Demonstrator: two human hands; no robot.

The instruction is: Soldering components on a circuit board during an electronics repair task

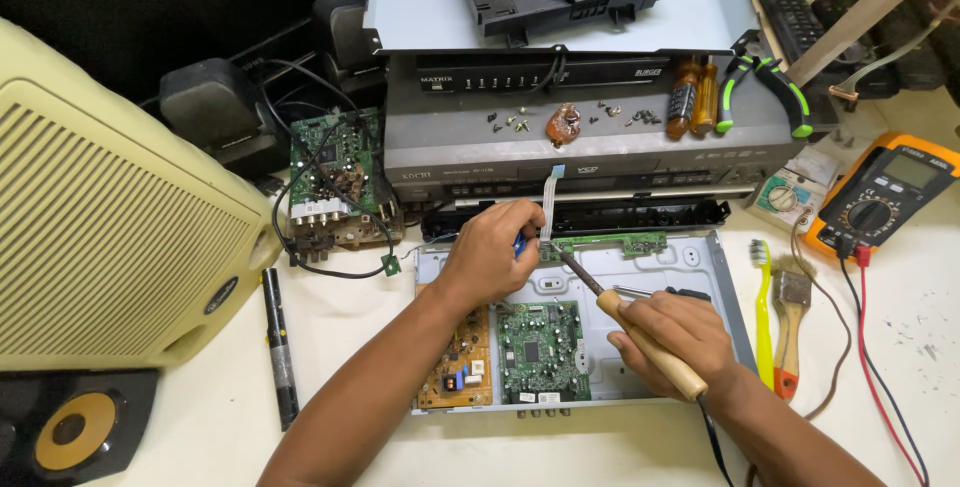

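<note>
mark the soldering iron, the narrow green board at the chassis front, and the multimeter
soldering iron [655, 352]: head view, on its wooden handle, held in the right hand.
narrow green board [620, 243]: head view, on the strip's bare right half.
multimeter [872, 215]: head view, on its round dial.

A large cream speaker cabinet [110, 217] fills the left side, with a black marker pen [280, 347] lying on the desk [340, 447] beside it. An orange multimeter [880, 197] sits at the right, near a yellow toothbrush [762, 317] and a paintbrush [790, 322]. Green-handled pliers [765, 87] and loose screws [510, 120] rest on a grey player [450, 142].
</note>
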